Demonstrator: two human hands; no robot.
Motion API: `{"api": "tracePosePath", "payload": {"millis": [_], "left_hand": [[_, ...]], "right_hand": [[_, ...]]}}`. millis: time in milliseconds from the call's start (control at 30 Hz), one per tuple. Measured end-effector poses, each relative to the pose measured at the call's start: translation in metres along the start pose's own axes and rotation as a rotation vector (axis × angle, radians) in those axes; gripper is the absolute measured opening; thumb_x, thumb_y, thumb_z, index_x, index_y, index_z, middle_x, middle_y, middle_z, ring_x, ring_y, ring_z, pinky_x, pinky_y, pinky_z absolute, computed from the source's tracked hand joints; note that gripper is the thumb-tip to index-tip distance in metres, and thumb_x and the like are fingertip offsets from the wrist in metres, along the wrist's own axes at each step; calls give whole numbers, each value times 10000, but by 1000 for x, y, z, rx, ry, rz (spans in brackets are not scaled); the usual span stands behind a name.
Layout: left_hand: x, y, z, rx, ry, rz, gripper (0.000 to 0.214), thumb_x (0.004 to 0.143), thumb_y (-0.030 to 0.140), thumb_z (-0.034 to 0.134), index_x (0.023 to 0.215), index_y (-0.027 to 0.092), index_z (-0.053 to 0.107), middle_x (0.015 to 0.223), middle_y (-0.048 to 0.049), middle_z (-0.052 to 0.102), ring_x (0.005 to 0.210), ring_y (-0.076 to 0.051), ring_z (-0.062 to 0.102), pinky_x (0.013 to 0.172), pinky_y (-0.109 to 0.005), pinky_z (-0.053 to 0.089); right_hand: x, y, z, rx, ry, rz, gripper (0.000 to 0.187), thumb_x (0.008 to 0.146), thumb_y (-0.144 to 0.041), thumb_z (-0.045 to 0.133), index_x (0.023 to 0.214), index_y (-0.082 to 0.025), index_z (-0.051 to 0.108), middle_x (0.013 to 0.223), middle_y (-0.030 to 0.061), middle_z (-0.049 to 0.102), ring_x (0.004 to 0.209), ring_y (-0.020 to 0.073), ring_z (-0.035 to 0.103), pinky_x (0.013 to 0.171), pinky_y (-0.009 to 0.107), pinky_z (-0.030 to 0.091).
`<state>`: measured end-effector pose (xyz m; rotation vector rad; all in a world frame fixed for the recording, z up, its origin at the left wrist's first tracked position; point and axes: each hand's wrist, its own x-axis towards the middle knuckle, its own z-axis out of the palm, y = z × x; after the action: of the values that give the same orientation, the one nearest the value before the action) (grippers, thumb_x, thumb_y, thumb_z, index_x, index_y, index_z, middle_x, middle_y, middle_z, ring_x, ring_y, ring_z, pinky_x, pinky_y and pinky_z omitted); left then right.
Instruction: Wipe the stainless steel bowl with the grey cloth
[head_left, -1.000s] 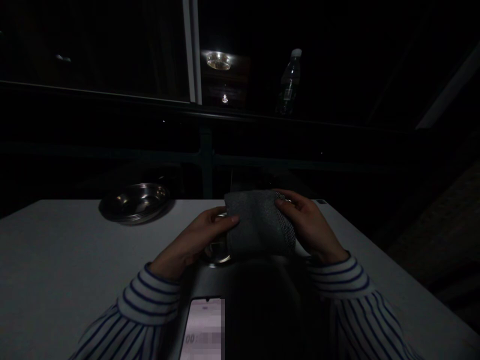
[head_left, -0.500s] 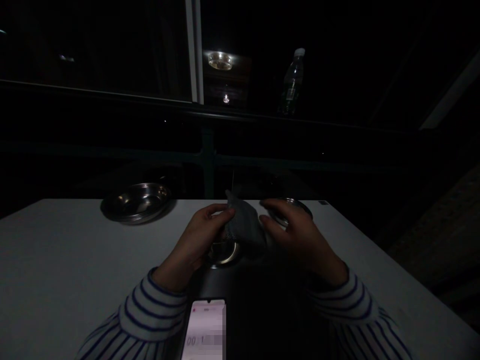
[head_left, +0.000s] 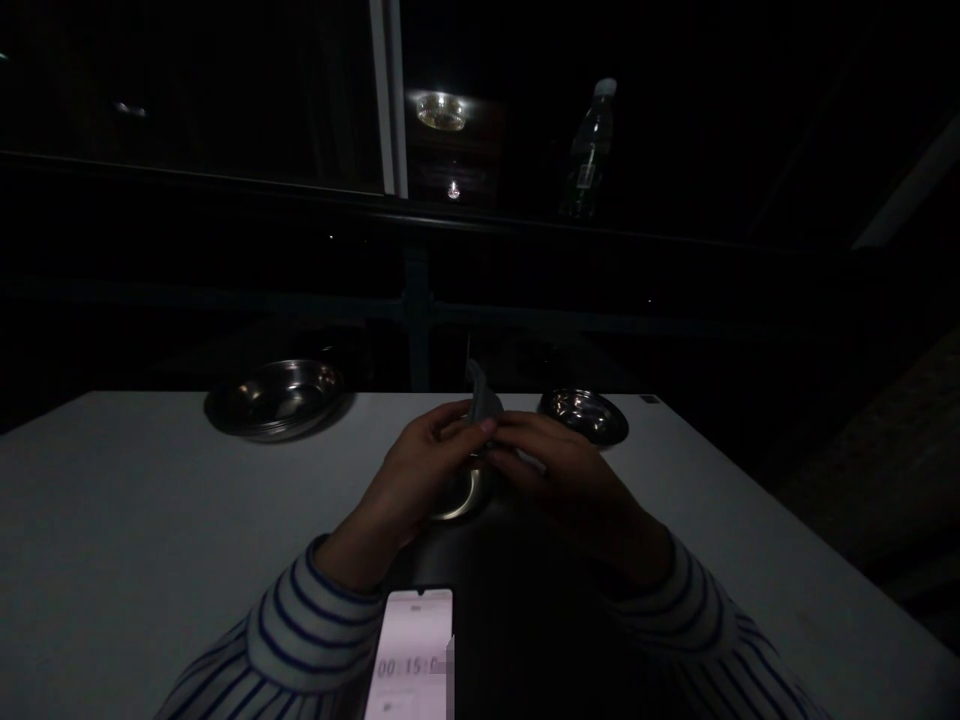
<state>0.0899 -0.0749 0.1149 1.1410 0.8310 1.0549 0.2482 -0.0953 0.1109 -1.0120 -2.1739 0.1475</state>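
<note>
Low light covers the scene. A dark grey cloth-like piece [head_left: 484, 400] is pinched between the thumb and fingers of my left hand [head_left: 420, 460]. My right hand [head_left: 555, 460] has its fingers closed on the same grey piece, close to the left fingertips. The hands hide most of the piece, so its exact kind is unclear. Below them a round metal rim [head_left: 469, 495], perhaps of a bowl, shows on the white table [head_left: 150, 520]. A phone [head_left: 412, 650] with a lit timer lies between my forearms.
Shiny metal basins [head_left: 274, 400], seemingly stacked, sit at the table's back left. A smaller metal bowl [head_left: 585, 415] stands at the back right. Beyond the table, a clear plastic bottle [head_left: 592, 150] with a white cap stands by a dark window.
My right hand has moved left and closed on the grey piece. That piece has turned and folded, showing less of its surface. The bowl at the back right is less covered now.
</note>
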Motion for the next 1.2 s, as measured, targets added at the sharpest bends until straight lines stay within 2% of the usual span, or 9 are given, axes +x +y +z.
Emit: {"api": "tracePosePath", "payload": {"millis": [133,300,400,467,733,867,967,1100,1200], "left_hand": [[-1,0,-1,30,-14,-23,455,698,300,687,1117,151,593,961,-77,696,818,-157,642,723,-253,468],[1,-2,-3,86,50,-41,479,685,238,666,1142,131,571,779,-35,682,675,-128,617,625,-236,450],[2,-1,-6,224,108,-10,417,676,205,619,1085,123,601,648,12,627,579,-114,576,548,-222,417],[3,1,-9,327,129,28,375,675,191,575,1042,129,625,625,18,612,587,-127,584,544,-225,416],[5,-2,-23,669,15,168,335,707,229,513,1003,149,649,899,-74,691,782,-206,646,651,-289,479],[4,-7,-24,727,-61,162,350,749,313,528,1036,140,628,846,-81,682,757,-211,640,638,-298,480],[1,-7,-19,740,-78,165,446,725,387,594,1107,158,589,877,-82,673,795,-221,636,683,-324,489],[-5,-7,-11,740,7,295,695,644,423,694,1269,230,461,1245,-105,555,1106,-249,536,906,-383,435],[-8,-10,-7,706,-77,330,748,638,347,718,1312,254,408,1348,-93,473,1201,-245,464,972,-398,394]], "right_hand": [[1,3,0,78,40,57,219,896,-202,430,1027,-203,605,1054,32,645,999,144,580,876,273,440],[1,7,-6,39,144,302,202,893,-255,403,955,-215,591,863,28,668,819,167,620,681,266,453],[1,15,-15,-4,235,349,203,891,-270,401,961,-199,578,861,39,662,825,180,610,691,282,438],[-1,20,-23,-13,281,367,208,889,-279,401,963,-190,575,882,43,659,839,183,601,723,296,431],[-6,28,-53,-22,477,426,222,866,-331,452,940,-192,609,875,41,641,823,186,588,705,299,448],[-10,25,-66,-33,552,397,208,858,-335,477,929,-208,626,867,31,638,815,179,592,688,290,463],[-15,19,-73,-6,548,350,196,847,-350,504,926,-227,633,852,19,639,796,171,601,661,280,479],[-19,5,-78,36,461,303,168,835,-346,534,920,-262,652,834,-3,656,769,152,618,642,253,500],[-20,-4,-76,69,416,279,148,846,-340,533,922,-303,655,874,-30,667,806,134,624,687,234,507]]}}
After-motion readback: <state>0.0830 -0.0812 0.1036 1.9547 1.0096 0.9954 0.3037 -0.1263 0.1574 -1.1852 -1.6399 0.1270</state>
